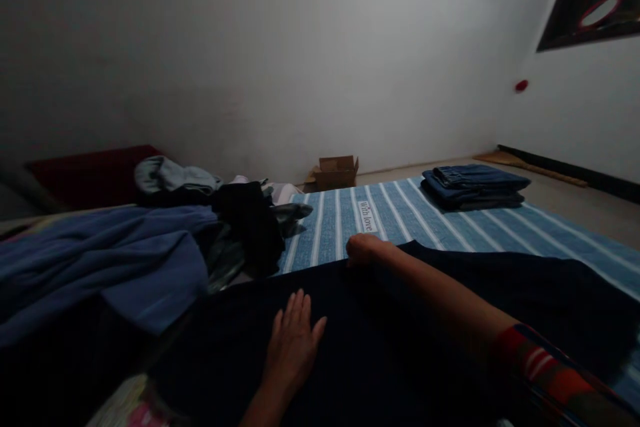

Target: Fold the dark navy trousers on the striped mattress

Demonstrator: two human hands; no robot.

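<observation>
Dark navy garment [400, 340], one, spread flat across the near part of the striped blue sheet [450, 220], far edge just short of the "With love" label [367, 216]. One sheet only, wide open stretch of stripes between garment and far end. One loose pile of clothes [200, 213] to the left, blue cloth [110, 260] in front, black pieces touching the garment's left corner. One folded stack of jeans [473, 187] at the sheet's far right edge, well apart from the garment. One small cardboard box [336, 171] on the floor by the wall. Left hand [293, 340] flat, fingers together, pressing the garment's middle. Right hand [364, 248] clenched on the garment's far edge, pinching the cloth.
</observation>
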